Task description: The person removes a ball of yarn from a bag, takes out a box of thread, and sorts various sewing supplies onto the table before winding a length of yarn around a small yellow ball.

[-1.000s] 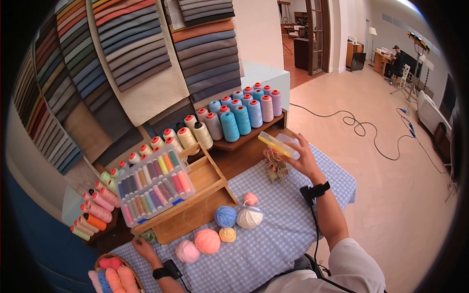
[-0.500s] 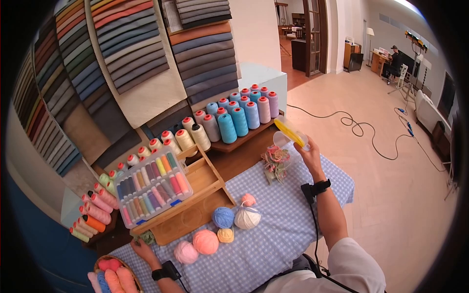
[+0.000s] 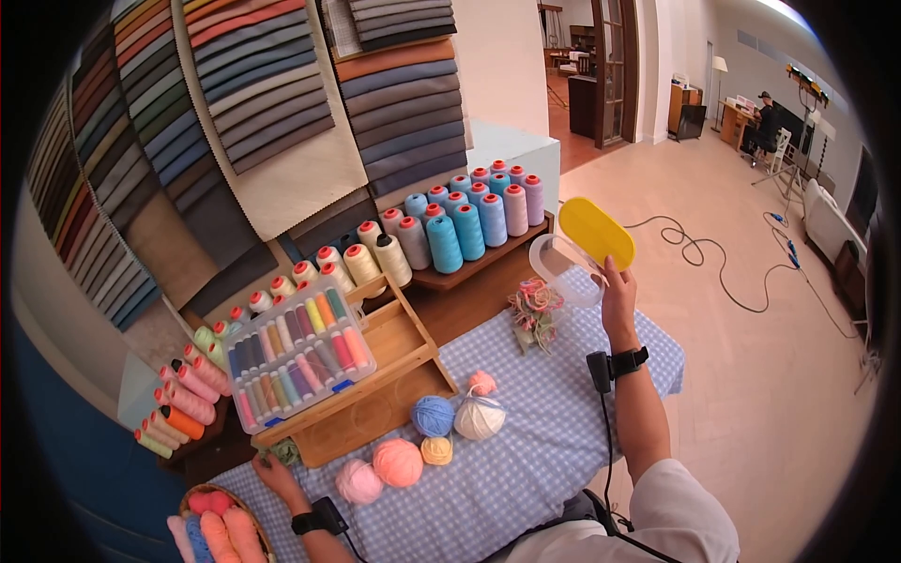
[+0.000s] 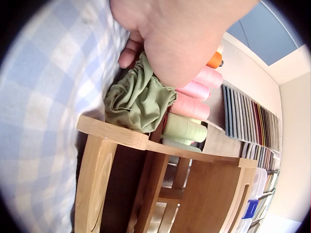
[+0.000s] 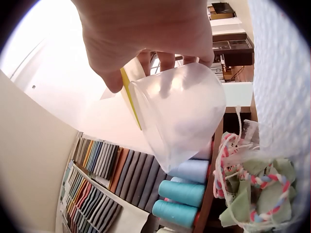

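My right hand (image 3: 619, 298) grips a translucent plastic tub (image 5: 182, 104) together with its flat yellow oval lid (image 3: 598, 233), raised over the table's far right corner. In the right wrist view, the thumb lies by the lid's yellow edge and the other fingers go behind the tub. Below it sits a green cloth bundle with braided pink, white and blue cords (image 5: 265, 187). My left hand (image 3: 276, 479) stays low at the wooden rack's near corner, with part of a crumpled green cloth (image 4: 138, 99) between thumb and fingers; most fingertips are hidden.
A wooden rack (image 3: 413, 355) bears a clear case of thread spools (image 3: 298, 352). Several yarn balls (image 3: 398, 463) lie on the checked tablecloth (image 3: 526, 469). Thread cones (image 3: 457, 232) line the shelf behind, and a yarn basket (image 3: 267, 540) stands at near left.
My right hand has lifted and turned the tub, so the lid's yellow face now shows broadly and stands higher. The left hand stays by the green cloth.
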### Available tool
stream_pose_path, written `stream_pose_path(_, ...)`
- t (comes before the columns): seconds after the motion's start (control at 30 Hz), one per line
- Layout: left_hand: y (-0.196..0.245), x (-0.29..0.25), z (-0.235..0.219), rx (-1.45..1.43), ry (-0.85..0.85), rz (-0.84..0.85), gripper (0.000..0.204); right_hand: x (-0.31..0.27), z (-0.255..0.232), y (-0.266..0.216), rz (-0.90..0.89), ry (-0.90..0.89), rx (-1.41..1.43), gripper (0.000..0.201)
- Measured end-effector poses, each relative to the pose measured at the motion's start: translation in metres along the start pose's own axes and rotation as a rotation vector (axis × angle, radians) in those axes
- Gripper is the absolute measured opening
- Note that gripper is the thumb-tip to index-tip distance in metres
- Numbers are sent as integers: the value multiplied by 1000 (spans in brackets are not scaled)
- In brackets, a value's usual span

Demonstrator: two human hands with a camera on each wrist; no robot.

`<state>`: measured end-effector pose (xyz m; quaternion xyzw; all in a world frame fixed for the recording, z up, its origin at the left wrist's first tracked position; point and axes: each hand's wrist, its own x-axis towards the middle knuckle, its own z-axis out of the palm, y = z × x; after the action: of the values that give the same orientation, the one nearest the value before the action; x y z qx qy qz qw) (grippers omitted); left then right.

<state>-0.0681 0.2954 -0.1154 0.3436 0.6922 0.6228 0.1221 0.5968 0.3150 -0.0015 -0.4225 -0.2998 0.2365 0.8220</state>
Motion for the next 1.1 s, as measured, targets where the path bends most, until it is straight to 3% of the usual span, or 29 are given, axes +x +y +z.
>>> stream_pose_path(0.13, -9, 5, 1, -3, 13, 2, 28, 4, -13, -5, 122, -132, 246, 40)
stream_pose_path(0.2, -12, 6, 1, 0, 13, 1, 28, -3, -14, -17, 322, -285, 347, 38)
stream_pose_path(0.23, -12, 7, 0, 4, 14, 1, 29, -3, -17, -18, 323, -285, 347, 38)
stream_pose_path(0.3, -12, 7, 0, 8, 12, 0, 29, -3, -27, -19, 530, -530, 124, 36)
stream_pose_path(0.33, -11, 6, -1, 9, 10, -1, 29, -3, -26, -15, 555, -652, 77, 36)
stream_pose_path(0.37, -16, 8, -1, 11, 11, -1, 29, -4, -24, -12, 557, -652, 78, 36)
stream_pose_path(0.43, -24, 12, -2, 11, 13, 38, 30, -11, -10, -13, 483, -1011, -323, 41)
stream_pose_path(0.47, -25, 12, -2, 12, 14, 37, 30, -18, -2, -22, 567, -1056, -339, 45)
stream_pose_path(0.7, -16, 9, -3, 14, -12, 19, 30, -21, 1, -9, 524, -1014, -632, 42)
stream_pose_path(0.77, -11, 6, -2, 20, -18, 16, 30, -21, 4, -13, 416, -1083, -840, 37)
stream_pose_path(0.87, -13, 7, -1, 22, -3, 0, 29, -21, 9, -9, 303, -1125, -918, 34)
stream_pose_path(1.0, -8, 4, -1, 8, 1, 25, 29, -24, 11, -11, 241, -1037, -829, 31)
stream_pose_path(1.07, -2, 1, 0, -6, -3, 8, 29, -22, 10, -9, 276, -869, -764, 26)
stream_pose_path(1.1, -2, 1, 0, 4, 1, 6, 29, -20, 8, -7, 276, -869, -764, 26)
